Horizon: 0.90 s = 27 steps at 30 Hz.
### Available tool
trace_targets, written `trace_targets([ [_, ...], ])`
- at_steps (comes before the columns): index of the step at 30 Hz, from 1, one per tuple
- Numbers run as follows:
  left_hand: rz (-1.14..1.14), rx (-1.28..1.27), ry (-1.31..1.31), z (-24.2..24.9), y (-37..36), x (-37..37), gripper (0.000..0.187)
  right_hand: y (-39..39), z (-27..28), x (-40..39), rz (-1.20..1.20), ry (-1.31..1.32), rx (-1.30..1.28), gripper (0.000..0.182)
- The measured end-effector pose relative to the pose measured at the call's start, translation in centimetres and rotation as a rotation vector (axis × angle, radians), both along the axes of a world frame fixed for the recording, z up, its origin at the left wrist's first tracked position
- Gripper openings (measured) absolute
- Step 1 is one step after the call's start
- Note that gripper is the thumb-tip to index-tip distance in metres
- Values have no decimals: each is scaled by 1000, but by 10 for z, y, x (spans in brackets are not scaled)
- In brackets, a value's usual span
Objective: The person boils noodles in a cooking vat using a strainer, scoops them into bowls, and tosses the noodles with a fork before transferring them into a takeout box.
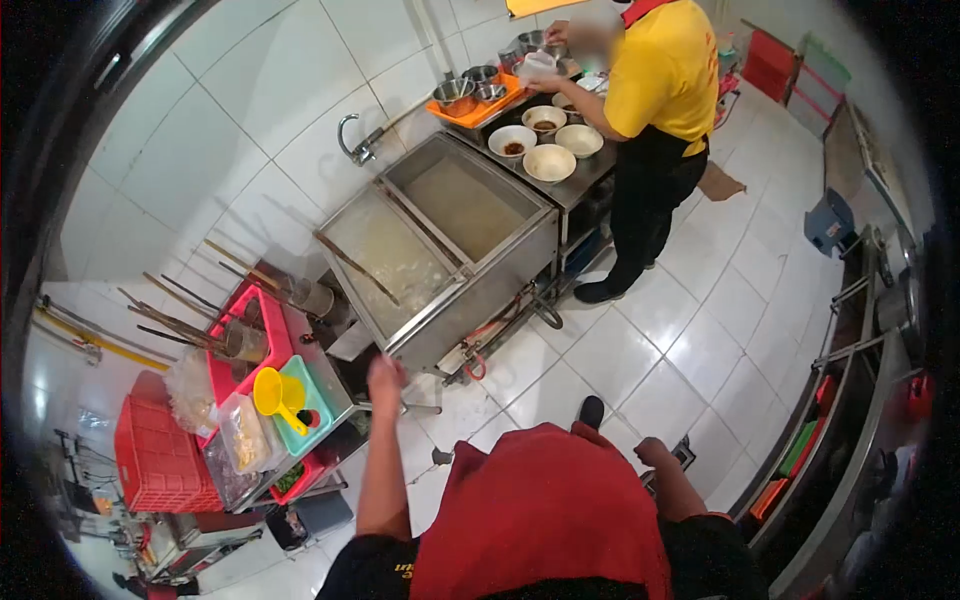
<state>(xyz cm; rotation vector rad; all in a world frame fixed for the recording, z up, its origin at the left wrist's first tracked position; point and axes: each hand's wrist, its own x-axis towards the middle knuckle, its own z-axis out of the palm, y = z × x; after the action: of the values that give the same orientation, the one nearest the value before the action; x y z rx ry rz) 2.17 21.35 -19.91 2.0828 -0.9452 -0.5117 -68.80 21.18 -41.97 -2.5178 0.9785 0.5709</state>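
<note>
My left hand [385, 380] is stretched forward beside the lower front corner of a steel two-basin cooker [490, 285]. Blur hides its fingers, and I see nothing held in it. The cooker's near basin holds cloudy, bubbling water [385, 255], with a long wooden stick [355, 265] lying across it. More cloudy liquid [465, 200] fills the far basin. My right hand [653, 453] is low on my right, in shadow, near a small metal frame [684, 455] on the floor side. Its fingers do not show clearly.
A co-worker in a yellow shirt [650, 75] stands beside several bowls [549, 163] on a steel counter. On my left are a yellow scoop [275, 395], a pink tray [275, 330], strainers with long handles [245, 340] and a red crate [160, 450]. Shelving [800, 440] lines the right.
</note>
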Motion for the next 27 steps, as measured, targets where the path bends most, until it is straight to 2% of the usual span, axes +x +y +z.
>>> trace_targets([
  [1,-29,-372,120,65,-22,-8,29,-12,0,-9,1,-22,-33,19],
  [2,57,-478,-16,146,-51,-35,17,-23,-1,-19,3,-43,-65,19],
  [3,79,-613,-78,154,-79,-2,21,-34,0,-27,15,-53,-52,19],
  [4,120,-566,-218,189,-96,5,36,-48,2,-34,-68,-3,12,19],
  [5,128,-657,-252,211,-117,17,47,-63,1,-42,-150,50,72,19],
  [6,137,-751,-285,229,-136,25,58,-78,-1,-50,-137,46,73,19],
  [7,150,-749,-293,247,-149,23,58,-90,-5,-59,-91,53,86,18],
  [8,210,-754,-213,266,-160,18,67,-101,-10,-70,-42,62,97,18],
  [9,272,-763,-133,278,-171,16,77,-111,-38,-87,-435,-7,397,15],
  [12,393,-691,-24,284,-191,16,82,-143,-73,-120,-504,-143,453,18],
  [13,417,-681,-32,284,-192,13,82,-163,-72,-131,199,-130,101,25],
  [14,439,-615,0,282,-194,10,80,-169,-75,-129,221,-126,111,25],
  [16,482,-496,82,277,-200,4,77,-185,-122,-145,-600,-302,496,22],
  [17,416,-516,115,261,-201,21,66,-196,-112,-142,-528,-259,491,21],
  [18,434,-525,119,252,-203,28,66,-205,-69,-119,-715,-234,596,22],
  [19,373,-504,-6,246,-204,34,61,-214,-30,-99,-922,-218,684,24],
  [20,310,-480,-130,241,-203,38,56,-225,34,-67,-1132,-205,743,25],
  [21,332,-559,-163,244,-206,26,33,-232,54,-45,-1151,-261,782,26],
  [23,348,-547,-61,239,-203,38,28,-248,83,-2,-1135,-374,850,26],
  [24,345,-532,33,236,-202,45,30,-255,97,25,-1100,-433,879,26],
  [27,387,-649,163,236,-207,39,41,-281,124,114,-743,-539,814,24],
])
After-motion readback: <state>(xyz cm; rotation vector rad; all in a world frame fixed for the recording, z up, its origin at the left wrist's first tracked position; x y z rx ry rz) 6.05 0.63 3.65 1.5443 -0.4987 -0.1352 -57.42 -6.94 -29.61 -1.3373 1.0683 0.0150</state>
